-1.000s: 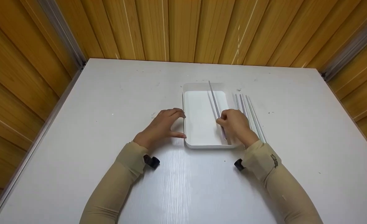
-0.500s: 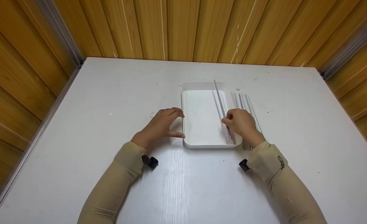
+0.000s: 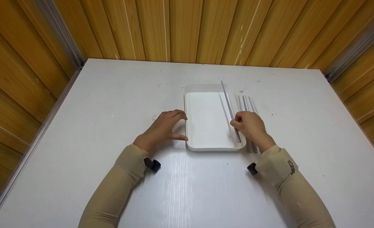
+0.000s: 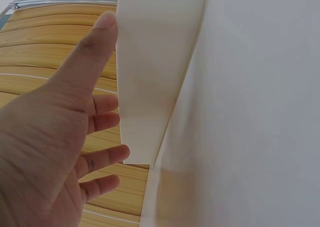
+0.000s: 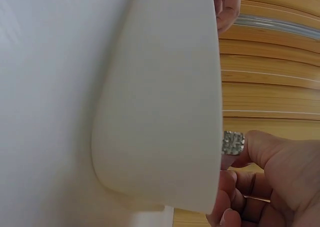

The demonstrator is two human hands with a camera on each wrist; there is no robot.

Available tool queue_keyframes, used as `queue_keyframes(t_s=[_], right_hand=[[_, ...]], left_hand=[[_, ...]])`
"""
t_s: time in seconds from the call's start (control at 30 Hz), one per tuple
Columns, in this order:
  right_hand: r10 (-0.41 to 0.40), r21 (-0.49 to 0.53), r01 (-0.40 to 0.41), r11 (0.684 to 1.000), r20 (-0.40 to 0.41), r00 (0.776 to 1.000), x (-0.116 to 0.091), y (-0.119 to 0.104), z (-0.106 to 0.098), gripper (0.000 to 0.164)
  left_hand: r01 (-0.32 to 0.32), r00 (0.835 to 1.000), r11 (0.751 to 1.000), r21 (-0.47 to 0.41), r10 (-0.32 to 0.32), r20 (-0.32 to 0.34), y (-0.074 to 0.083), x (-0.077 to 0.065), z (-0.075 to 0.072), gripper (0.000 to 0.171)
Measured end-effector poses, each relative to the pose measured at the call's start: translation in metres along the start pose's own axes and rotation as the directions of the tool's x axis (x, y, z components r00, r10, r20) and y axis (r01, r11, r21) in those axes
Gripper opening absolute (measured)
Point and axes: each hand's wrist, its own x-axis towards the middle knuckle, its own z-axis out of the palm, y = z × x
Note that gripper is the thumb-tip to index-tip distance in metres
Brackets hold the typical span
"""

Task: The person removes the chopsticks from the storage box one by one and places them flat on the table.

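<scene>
A white rectangular tray (image 3: pixel 207 120) sits on the table. Along its left side, my left hand (image 3: pixel 161 128) has its thumb and fingers spread, the fingertips right at the wall; the left wrist view shows the thumb (image 4: pixel 102 29) at the tray's rim. My right hand (image 3: pixel 250 126) pinches a thin silvery-purple chopstick (image 3: pixel 228 106) between thumb and fingers, held slanted over the right part of the tray. Its far tip passes above the back rim. In the right wrist view the chopstick's square, glittery end (image 5: pixel 233 143) shows beyond the tray wall (image 5: pixel 165 97).
Several similar chopsticks (image 3: pixel 245 103) lie side by side on the table just right of the tray, partly hidden by the right hand. The white table (image 3: pixel 126 88) is bordered by wood-patterned walls (image 3: pixel 187 31) at the back and sides.
My right hand has moved right with the chopstick, carrying it from over the tray's inner right area toward its right wall. The left hand and the tray stay nearly in place.
</scene>
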Motion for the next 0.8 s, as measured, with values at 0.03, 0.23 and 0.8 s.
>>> queue_keyframes(t_s=[0.03, 0.23, 0.8], right_hand=[[0.003, -0.001, -0.003, 1.0, -0.001, 1.0, 0.0, 0.001, -0.001, 0.017], [0.003, -0.005, -0.003, 1.0, -0.003, 1.0, -0.001, 0.007, -0.003, 0.017], [0.004, -0.005, -0.004, 1.0, -0.003, 1.0, -0.004, 0.018, -0.008, 0.017]], left_hand=[[-0.009, 1.0, 1.0, 0.002, 0.009, -0.008, 0.0, 0.0, 0.0, 0.068], [-0.027, 1.0, 1.0, 0.013, 0.027, -0.015, -0.001, 0.001, 0.0, 0.069], [-0.001, 1.0, 1.0, -0.011, 0.001, 0.001, -0.002, 0.0, 0.001, 0.068]])
